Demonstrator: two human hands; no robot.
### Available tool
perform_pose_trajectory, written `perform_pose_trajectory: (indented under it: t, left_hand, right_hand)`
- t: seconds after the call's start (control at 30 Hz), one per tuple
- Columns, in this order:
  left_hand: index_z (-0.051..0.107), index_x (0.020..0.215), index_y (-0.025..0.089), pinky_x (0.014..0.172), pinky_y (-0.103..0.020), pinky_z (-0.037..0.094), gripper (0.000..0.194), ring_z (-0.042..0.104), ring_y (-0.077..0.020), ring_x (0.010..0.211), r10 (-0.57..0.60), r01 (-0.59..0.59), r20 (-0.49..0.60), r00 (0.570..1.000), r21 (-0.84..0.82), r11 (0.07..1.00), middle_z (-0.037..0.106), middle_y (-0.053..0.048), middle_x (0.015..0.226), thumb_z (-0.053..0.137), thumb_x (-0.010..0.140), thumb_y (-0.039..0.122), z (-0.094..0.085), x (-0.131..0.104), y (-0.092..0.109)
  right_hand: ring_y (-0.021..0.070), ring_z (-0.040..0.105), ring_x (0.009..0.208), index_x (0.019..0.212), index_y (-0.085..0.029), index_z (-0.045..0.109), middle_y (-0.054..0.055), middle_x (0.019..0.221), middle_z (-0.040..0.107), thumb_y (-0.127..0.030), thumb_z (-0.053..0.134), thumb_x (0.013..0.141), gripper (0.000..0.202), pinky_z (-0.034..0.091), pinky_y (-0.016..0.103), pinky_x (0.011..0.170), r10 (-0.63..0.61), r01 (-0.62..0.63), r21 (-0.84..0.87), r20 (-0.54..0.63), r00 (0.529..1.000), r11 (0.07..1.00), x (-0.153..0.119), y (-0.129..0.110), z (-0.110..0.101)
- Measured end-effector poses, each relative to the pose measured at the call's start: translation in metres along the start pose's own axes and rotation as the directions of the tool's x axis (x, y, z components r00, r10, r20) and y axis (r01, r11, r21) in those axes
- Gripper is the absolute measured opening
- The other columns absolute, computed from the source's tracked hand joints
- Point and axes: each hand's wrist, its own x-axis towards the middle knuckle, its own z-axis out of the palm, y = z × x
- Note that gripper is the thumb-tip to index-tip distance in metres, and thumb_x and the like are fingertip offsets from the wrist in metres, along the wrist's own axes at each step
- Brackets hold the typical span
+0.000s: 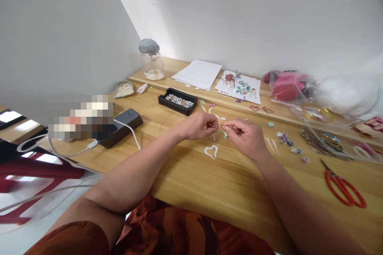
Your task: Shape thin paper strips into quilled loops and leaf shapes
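Observation:
Over the middle of the wooden table, my left hand [203, 126] and my right hand [243, 134] face each other, fingertips a small gap apart. Both are closed in a pinch. A thin strand shows between them, with a small green piece [225, 135] hanging just below; what exactly each pinch holds is too small to name. A white heart-shaped cutout [211, 152] lies on the table below my hands. Behind my left hand sits a black tray [178, 101] of small beads. Several thin white and coloured leaf shapes lie just beyond my fingers.
Red-handled scissors [344, 189], spools [285, 139] and bagged wire [324, 139] are at the right. Papers [197, 74] and a lidded jar [152, 61] stand on the raised back ledge [167, 86]. A dark power block [124, 127] with white cables is at the left.

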Motion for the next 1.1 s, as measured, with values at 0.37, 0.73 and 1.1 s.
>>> perform_pose_trajectory:
  t: [0.37,0.73,1.1]
  left_hand:
    - [0.065,0.084,0.011,0.071,-0.026,0.044,0.017,0.056,-0.0103,0.070,-0.041,0.085,0.090,0.995,-0.575,0.814,0.066,-0.003,0.076,0.068,0.080,0.027,-0.004,0.002,0.007]
    - [0.062,0.077,0.011,0.063,-0.022,0.040,0.022,0.052,-0.0069,0.062,-0.313,0.130,-0.160,0.936,-0.670,0.731,0.060,0.000,0.068,0.072,0.074,0.030,0.007,0.009,-0.002]
    - [0.065,0.071,0.014,0.063,-0.023,0.042,0.011,0.055,-0.0101,0.064,-0.214,0.154,-0.303,0.929,-0.210,0.965,0.065,-0.001,0.070,0.064,0.074,0.025,0.006,0.007,-0.003]
  right_hand:
    - [0.0040,0.030,0.044,0.079,-0.019,0.068,-0.006,0.058,0.050,-0.031,0.085,0.058,0.029,0.020,0.021,0.043,0.405,-0.616,0.694,0.475,0.781,0.374,0.004,0.012,0.007]
    - [0.0078,0.037,0.044,0.082,-0.020,0.069,-0.004,0.054,0.049,-0.038,0.073,0.075,0.020,0.027,0.023,0.042,0.417,-0.401,0.604,0.122,0.901,0.688,-0.004,0.001,0.030]
    - [0.0185,0.063,0.072,0.112,-0.021,0.070,0.007,0.083,0.072,-0.017,0.051,0.091,0.028,0.045,0.030,0.069,-0.277,0.287,-0.332,0.079,0.958,0.898,-0.011,0.001,0.013]
